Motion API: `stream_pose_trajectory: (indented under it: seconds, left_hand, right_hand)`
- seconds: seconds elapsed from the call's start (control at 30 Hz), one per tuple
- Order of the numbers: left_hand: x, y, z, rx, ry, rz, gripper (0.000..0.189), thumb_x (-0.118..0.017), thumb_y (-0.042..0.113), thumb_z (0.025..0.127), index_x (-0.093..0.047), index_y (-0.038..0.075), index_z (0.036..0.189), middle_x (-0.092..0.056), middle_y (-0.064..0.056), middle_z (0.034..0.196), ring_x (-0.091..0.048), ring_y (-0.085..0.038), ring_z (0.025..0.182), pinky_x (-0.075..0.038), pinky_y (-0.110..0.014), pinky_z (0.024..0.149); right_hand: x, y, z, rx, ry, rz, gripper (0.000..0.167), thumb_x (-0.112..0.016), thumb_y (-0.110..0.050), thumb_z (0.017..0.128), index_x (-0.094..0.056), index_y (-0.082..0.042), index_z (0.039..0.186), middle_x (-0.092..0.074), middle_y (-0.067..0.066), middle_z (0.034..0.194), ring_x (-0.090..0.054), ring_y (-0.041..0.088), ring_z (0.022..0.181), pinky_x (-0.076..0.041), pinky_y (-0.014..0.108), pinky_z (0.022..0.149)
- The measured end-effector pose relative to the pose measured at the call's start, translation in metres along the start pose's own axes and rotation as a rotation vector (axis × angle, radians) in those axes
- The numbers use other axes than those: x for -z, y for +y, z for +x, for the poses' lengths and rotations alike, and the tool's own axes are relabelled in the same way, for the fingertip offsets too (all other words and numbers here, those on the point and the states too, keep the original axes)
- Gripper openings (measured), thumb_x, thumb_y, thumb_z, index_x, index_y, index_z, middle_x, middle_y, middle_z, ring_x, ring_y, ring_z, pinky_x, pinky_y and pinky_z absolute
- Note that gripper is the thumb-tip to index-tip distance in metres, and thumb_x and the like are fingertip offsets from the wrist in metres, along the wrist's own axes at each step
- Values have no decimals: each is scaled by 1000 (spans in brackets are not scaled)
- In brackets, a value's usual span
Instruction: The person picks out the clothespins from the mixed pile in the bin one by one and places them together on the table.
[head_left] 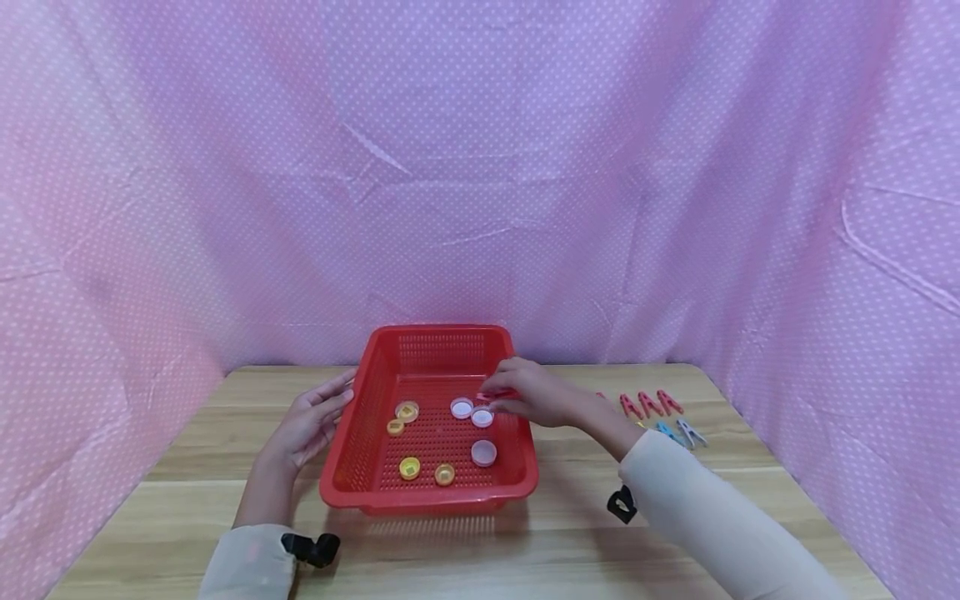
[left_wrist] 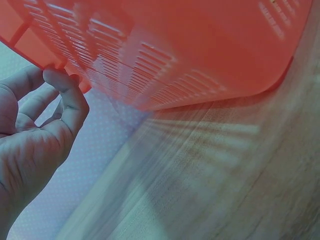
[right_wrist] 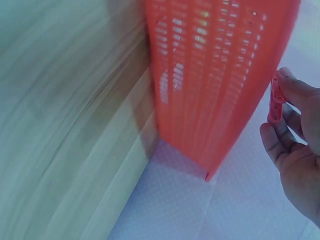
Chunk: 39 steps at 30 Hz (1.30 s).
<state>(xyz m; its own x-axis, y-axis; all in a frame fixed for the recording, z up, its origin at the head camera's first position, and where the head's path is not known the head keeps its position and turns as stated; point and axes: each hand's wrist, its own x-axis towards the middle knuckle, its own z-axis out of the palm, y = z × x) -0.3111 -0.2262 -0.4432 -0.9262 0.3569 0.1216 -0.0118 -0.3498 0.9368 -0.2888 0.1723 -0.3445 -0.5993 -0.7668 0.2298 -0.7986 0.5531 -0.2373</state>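
A red plastic basket with slotted walls is on the wooden table. My left hand is at its left side; in the left wrist view the thumb and fingertips pinch the rim. Over the right wall reaches my right hand. Between its thumb and fingers it holds a red clothespin, seen from the side in the right wrist view. On the basket floor lie several round caps: yellow-orange ones such as the yellow cap on the left, and pale pinkish ones such as the pale cap on the right.
Right of the basket, red clothespins lie in a row. Below them are a blue clothespin, a pale grey clothespin and a bit of yellow, partly hidden by the right arm. A pink dotted cloth hangs behind the table.
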Motion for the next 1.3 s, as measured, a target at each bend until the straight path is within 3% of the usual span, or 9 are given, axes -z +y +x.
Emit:
stream_pose_trajectory:
  seconds: [0.2, 0.4, 0.6, 1.1, 1.3]
  left_hand:
    - [0, -1, 0, 0, -2, -11, 55, -49, 4, 108, -31, 0, 159, -68, -5, 131, -70, -18, 111, -59, -36, 91]
    - [0, -1, -2, 6, 5, -25, 52, -47, 3, 108, -33, 2, 159, -69, -3, 129, -71, -18, 110, -59, -36, 91]
    - [0, 0, -4, 36, 48, -3, 53, -50, 6, 108, -35, 5, 159, -70, -2, 129, -71, -19, 110, -59, -37, 91]
    - [0, 1, -3, 54, 49, -9, 57, -52, 8, 107, -30, 5, 160, -69, -2, 129, -71, -19, 111, -58, -38, 91]
    - [-2, 3, 0, 51, 39, 5, 57, -52, 8, 107, -32, 5, 160, -69, -2, 130, -71, -20, 110, -59, -38, 91]
  right_hand:
    - [5, 16, -27, -12, 59, -8, 26, -76, -17, 94, -76, -10, 119, -70, -2, 107, -61, 16, 98, -55, 34, 84]
    - [9, 29, -54, -94, 87, -22, 28, -77, -21, 93, -76, -13, 119, -68, -5, 103, -61, 12, 94, -57, 29, 79]
    - [7, 46, -81, -110, 116, -45, 23, -78, -18, 93, -75, -11, 115, -70, -4, 104, -64, 11, 94, -59, 32, 80]
    - [-5, 79, -141, -158, 220, -127, 13, -78, -10, 90, -76, -4, 101, -59, -9, 81, -52, 5, 70, -47, 22, 59]
    - [-15, 84, -155, -270, 190, -203, 17, -81, -10, 88, -76, -2, 102, -60, -6, 78, -48, 5, 68, -44, 24, 56]
